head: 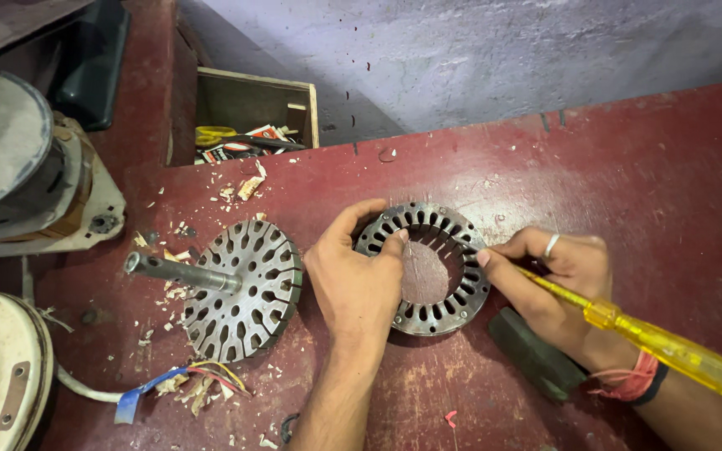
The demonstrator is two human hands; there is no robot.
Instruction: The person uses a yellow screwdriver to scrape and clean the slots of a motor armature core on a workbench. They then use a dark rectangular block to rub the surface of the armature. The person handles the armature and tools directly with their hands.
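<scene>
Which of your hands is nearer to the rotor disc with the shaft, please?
Left. The left hand grips the slotted ring right beside the rotor disc; the right hand, holding a yellow screwdriver, is beyond the ring.

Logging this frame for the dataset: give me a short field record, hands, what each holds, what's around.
surface: dark red workbench, littered with pale scraps
left hand: gripping the rim of a slotted metal ring, thumb on the outer edge, fingers on its top face
right hand: holding a yellow-handled screwdriver, tip at the ring's right side
beside ring, left: slotted metal disc with shaft
below right hand: dark block
front left: coloured wires
back: open wooden box
</scene>
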